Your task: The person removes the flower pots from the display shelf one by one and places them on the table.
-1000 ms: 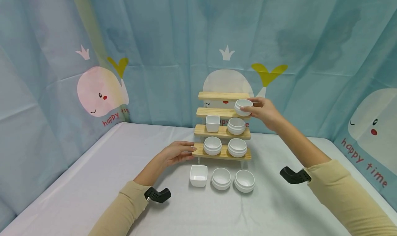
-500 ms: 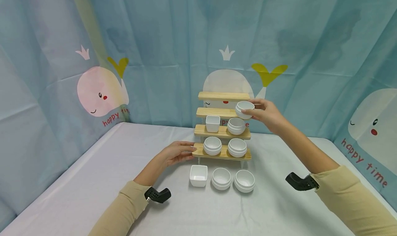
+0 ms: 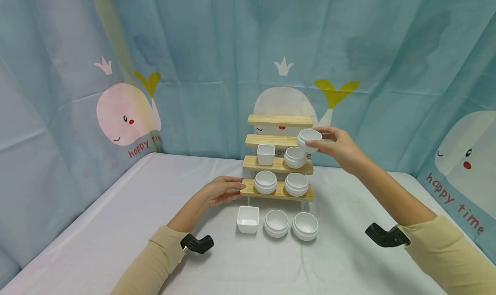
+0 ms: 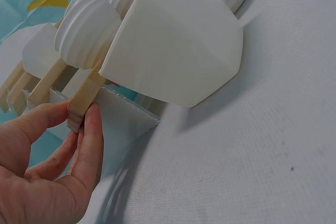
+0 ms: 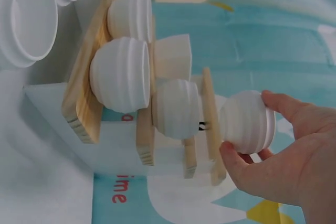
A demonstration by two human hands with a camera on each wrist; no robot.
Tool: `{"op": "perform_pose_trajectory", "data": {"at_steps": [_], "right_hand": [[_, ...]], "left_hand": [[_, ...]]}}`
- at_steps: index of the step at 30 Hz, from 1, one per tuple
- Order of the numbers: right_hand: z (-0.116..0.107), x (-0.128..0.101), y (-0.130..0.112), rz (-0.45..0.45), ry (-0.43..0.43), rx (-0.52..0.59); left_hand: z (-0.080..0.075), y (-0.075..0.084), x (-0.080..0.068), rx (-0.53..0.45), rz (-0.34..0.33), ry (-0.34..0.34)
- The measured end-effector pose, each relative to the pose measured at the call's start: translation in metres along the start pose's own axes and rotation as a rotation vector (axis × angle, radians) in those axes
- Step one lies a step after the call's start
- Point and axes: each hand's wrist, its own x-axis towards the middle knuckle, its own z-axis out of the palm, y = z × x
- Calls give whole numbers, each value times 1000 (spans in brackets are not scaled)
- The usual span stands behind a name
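Note:
My right hand grips a white round bowl by its side, thumb on the near face. In the head view the bowl overlaps the right end of the third board up of a stepped wooden stand; in the right wrist view the bowl is held off the boards. My left hand pinches the left end of the lowest board between thumb and fingers. Two round bowls sit on that board. On the second board stand a square bowl and a round bowl.
A square bowl and two round bowls stand in a row on the white tablecloth before the stand. The top board bears nothing. A light blue printed curtain hangs close behind.
My right hand has moved a little right and lower in the head view, with the round bowl in its grip. The left hand and the stand have stayed put.

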Motion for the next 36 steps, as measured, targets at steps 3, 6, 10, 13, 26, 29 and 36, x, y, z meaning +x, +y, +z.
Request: {"op": "perform_pose_trajectory", "data": {"at_steps": [3, 6, 10, 13, 26, 29, 36], "right_hand": [[-1, -4, 2, -4, -11, -7], [-1, -7, 3, 6, -11, -14], [-2, -11, 5, 15, -1, -16], [-3, -14, 6, 14, 6, -18], [-4, -33, 10, -9, -10, -54], [-5, -37, 11, -19, -16, -43], [-6, -49, 16, -18, -10, -42]], "left_hand": [[0, 0, 0, 1, -4, 5], [-1, 0, 0, 3, -3, 4], [-1, 0, -1, 2, -3, 3], [-1, 1, -1, 1, -5, 3], [1, 2, -1, 4, -7, -2], [0, 1, 1, -9, 5, -15], [-1, -1, 2, -21, 9, -23]]}}
